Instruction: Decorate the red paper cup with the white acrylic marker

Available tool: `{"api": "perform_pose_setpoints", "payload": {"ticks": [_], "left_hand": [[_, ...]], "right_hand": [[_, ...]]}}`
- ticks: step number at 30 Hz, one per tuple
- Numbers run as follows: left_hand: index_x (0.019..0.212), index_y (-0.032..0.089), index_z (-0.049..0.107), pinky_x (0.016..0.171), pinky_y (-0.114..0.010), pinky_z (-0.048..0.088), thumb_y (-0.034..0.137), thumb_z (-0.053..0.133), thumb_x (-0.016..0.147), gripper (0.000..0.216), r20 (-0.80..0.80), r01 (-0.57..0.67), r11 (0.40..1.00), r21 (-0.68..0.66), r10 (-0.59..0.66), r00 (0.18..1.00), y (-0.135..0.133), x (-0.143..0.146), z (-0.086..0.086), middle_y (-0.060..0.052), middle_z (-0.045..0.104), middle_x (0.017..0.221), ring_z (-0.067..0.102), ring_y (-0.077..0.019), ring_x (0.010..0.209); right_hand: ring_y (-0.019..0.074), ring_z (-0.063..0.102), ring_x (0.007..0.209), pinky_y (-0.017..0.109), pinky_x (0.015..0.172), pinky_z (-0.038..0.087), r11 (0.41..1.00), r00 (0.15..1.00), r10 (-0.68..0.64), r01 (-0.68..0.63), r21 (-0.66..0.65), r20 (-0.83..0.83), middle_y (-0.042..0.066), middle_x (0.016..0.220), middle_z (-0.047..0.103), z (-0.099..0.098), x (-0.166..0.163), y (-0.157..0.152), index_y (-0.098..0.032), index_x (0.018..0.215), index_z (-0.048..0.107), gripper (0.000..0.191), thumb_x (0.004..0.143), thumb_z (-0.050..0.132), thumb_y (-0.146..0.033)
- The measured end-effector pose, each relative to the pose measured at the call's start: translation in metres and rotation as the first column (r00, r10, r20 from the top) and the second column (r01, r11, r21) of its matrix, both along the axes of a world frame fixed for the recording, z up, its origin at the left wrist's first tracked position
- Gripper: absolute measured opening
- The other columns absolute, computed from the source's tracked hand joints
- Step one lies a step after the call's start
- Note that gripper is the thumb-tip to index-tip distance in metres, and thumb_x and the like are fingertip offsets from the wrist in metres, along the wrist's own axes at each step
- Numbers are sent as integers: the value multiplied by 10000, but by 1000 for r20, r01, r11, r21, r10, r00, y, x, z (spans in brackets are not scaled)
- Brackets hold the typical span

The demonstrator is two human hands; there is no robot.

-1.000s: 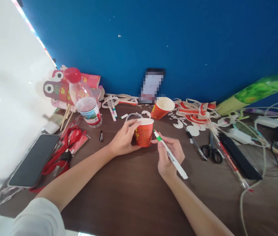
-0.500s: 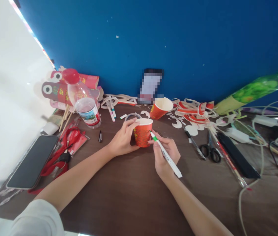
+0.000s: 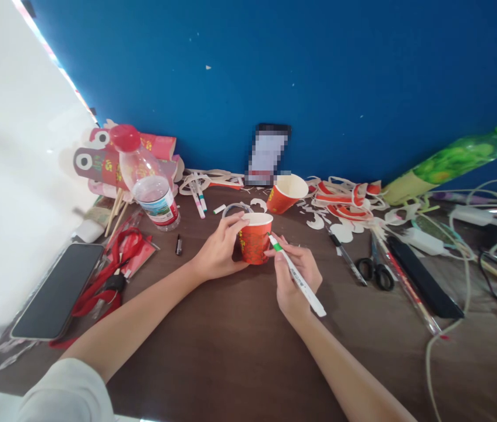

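1. Cup (image 3: 255, 243) is stood upright near the middle of the brown table (image 3: 222, 357), between both hands; at its far edge the table is backed by a blue wall (image 3: 231, 70).
2. Green bottle (image 3: 455, 161) is seen slanted at the far right, before the wall, with a white adapter (image 3: 428, 241) placed nearer.
3. Clear bottle (image 3: 158, 211), capped in red, is set at the left, in front of paper tubes (image 3: 108, 164) marked with eye shapes.
4. Left hand (image 3: 220, 249) is curled round the cup's left side, with fingers laid by the rim and the thumb placed low.
5. Right hand (image 3: 296, 275) is closed in a writing grip on a white marker (image 3: 305, 288); its tip is pointed at the cup's right side, but whether contact is made cannot be told.
6. Phone (image 3: 57, 293) is laid flat at the left, beside a red lanyard (image 3: 84, 303).
7. Second cup (image 3: 278, 201), seemingly tilted, is placed behind the first, near red strips (image 3: 340, 212).
8. Scissors (image 3: 375, 258) are laid right of the right hand, beside a pen (image 3: 349, 259).
9. Cap (image 3: 179, 245), small and black, is left near the clear bottle.
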State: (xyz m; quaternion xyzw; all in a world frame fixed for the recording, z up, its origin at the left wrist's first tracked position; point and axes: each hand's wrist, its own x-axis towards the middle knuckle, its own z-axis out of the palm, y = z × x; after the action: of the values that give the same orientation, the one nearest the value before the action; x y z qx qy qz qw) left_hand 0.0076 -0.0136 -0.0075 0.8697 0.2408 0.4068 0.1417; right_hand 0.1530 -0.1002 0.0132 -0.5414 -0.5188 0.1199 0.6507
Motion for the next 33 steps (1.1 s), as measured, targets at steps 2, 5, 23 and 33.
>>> {"api": "perform_pose_setpoints", "payload": {"ticks": [2, 5, 23, 33], "left_hand": [[1405, 212, 186, 1029, -530, 475, 298, 772, 680, 936, 5, 2, 1000, 17, -2, 1000, 0, 0, 0, -196, 395, 1329, 421, -316, 1321], [1402, 210, 193, 1031, -525, 475, 307, 773, 680, 932, 6, 0, 1000, 17, 0, 1000, 0, 0, 0, -193, 399, 1323, 422, -316, 1321], [1397, 167, 184, 1087, -506, 425, 403, 788, 654, 986, 53, -48, 993, -106, 54, 997, 4, -1, 2, -226, 392, 1406, 371, -316, 1381], [1425, 155, 125, 1116, -566, 363, 357, 769, 647, 1030, -3, 0, 996, -91, 0, 1000, 4, -3, 4, -243, 347, 1452, 337, -341, 1399]], "right_hand": [[188, 715, 898, 444, 982, 525, 1000, 1000, -20, 20, -16, 2, 40, 778, 720, 1, 0, 0, -154, 926, 559, 91, 860, 554, -217], [155, 721, 766, 388, 906, 569, 996, 998, -55, 55, -67, 5, 39, 794, 720, 2, 1, 0, -151, 939, 582, 114, 851, 559, -221], [194, 623, 1086, 402, 972, 503, 981, 996, -88, 90, -169, 19, 100, 1076, 653, -17, 14, 7, -170, 1110, 571, 332, 866, 569, -395], [183, 649, 987, 374, 904, 547, 985, 994, -23, 40, -165, 103, 82, 1097, 628, -20, 12, 7, -189, 1158, 539, 480, 744, 718, -354]]}}
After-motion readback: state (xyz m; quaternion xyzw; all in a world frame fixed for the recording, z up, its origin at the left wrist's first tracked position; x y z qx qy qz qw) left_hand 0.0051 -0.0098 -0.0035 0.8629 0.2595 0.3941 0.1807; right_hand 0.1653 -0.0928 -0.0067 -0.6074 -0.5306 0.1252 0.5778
